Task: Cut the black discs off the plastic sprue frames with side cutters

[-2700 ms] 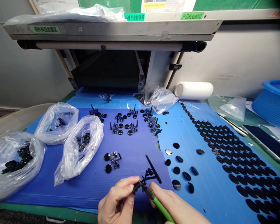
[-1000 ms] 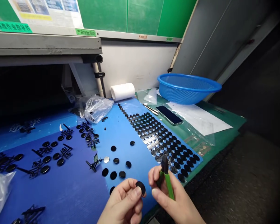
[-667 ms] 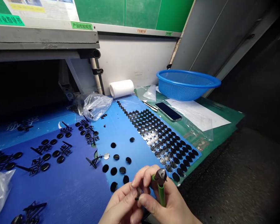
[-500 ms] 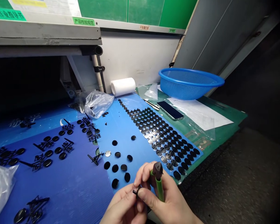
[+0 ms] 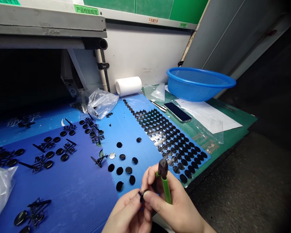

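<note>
Near the bottom edge, my left hand pinches a small black round plastic part with a short stub. My right hand has thumb and fingertips on the same part, the two hands nearly touching. Green-handled side cutters rest in my right palm with their dark jaws pointing up. Several loose black discs lie on the blue sheet just beyond my hands. To their right many black discs form close rows. Fingers hide part of the held piece.
Black discs on sprues are scattered at left on the dark blue board. Clear plastic bags lie at the back and left edge. Behind are a white roll, a phone, paper and a blue basket.
The view has shifted slightly, so the bench contents sit a little higher. The held part has turned slightly between my fingertips; both hands keep their grip.
</note>
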`<move>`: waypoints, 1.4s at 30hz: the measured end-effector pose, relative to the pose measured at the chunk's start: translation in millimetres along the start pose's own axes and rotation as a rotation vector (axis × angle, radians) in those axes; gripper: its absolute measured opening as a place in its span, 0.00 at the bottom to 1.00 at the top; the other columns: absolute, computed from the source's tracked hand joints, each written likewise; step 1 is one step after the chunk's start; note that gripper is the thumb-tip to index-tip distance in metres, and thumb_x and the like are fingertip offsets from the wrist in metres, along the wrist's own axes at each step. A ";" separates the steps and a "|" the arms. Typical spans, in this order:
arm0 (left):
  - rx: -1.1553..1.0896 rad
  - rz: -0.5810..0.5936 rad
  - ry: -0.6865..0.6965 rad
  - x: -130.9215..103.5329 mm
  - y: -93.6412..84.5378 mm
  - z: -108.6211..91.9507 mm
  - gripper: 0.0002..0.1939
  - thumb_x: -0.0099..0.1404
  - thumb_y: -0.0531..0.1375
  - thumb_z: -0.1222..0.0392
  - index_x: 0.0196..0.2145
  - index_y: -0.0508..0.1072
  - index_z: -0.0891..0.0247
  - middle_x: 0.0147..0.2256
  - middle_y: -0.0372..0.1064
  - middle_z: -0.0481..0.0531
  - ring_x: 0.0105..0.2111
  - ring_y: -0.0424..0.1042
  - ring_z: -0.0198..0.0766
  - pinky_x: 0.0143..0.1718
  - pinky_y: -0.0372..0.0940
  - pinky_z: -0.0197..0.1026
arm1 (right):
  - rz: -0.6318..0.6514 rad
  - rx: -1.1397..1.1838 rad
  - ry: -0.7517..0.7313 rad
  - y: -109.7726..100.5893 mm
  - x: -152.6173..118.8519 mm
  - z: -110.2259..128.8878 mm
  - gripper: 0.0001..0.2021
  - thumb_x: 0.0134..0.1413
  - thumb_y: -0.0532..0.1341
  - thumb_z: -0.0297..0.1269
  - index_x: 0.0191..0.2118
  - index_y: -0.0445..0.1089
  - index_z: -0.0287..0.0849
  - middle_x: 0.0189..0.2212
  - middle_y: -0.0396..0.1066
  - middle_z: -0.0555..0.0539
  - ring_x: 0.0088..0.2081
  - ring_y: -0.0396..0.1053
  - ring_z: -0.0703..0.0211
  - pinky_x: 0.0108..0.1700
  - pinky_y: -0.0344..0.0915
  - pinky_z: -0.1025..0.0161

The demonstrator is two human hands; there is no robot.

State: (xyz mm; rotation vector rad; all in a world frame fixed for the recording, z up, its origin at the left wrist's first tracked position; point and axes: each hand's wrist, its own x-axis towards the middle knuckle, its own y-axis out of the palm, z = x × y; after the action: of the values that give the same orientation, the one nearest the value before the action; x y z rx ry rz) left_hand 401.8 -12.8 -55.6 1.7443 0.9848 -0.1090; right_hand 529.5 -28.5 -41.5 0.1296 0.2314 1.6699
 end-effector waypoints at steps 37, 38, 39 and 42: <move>0.150 -0.235 0.345 -33.5 -12.1 -24.1 0.11 0.48 0.67 0.58 0.24 0.70 0.66 0.14 0.69 0.46 0.10 0.63 0.22 0.14 0.53 0.22 | 0.353 -0.979 -0.081 -2.6 -4.0 -1.5 0.20 0.33 0.52 0.21 0.38 0.56 0.44 0.34 0.55 0.48 0.36 0.55 0.53 0.38 0.56 0.55; 0.151 -0.235 0.341 -33.4 -11.9 -24.1 0.10 0.48 0.67 0.58 0.24 0.70 0.66 0.14 0.68 0.46 0.10 0.63 0.22 0.14 0.53 0.22 | 0.351 -0.993 -0.088 -2.7 -4.6 -2.2 0.21 0.33 0.52 0.22 0.39 0.56 0.44 0.34 0.55 0.48 0.36 0.55 0.53 0.38 0.56 0.55; 0.149 -0.232 0.340 -33.2 -11.7 -24.1 0.10 0.48 0.67 0.58 0.24 0.71 0.66 0.14 0.68 0.46 0.10 0.63 0.22 0.14 0.53 0.22 | 0.350 -1.010 -0.092 -2.7 -5.1 -2.6 0.21 0.33 0.52 0.22 0.39 0.56 0.44 0.34 0.55 0.47 0.37 0.55 0.52 0.38 0.56 0.54; 0.140 -0.221 0.340 -32.8 -11.1 -24.2 0.11 0.46 0.67 0.58 0.24 0.71 0.66 0.14 0.69 0.46 0.10 0.63 0.22 0.13 0.52 0.22 | 0.355 -1.063 -0.095 -3.0 -6.3 -1.6 0.21 0.33 0.52 0.24 0.40 0.57 0.43 0.34 0.56 0.47 0.36 0.56 0.51 0.38 0.57 0.53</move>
State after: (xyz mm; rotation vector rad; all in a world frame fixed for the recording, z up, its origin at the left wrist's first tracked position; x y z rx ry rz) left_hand 363.9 -10.3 -37.0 1.8118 1.4480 -0.0225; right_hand 532.7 -34.5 -43.4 -0.5761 -0.7967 1.9254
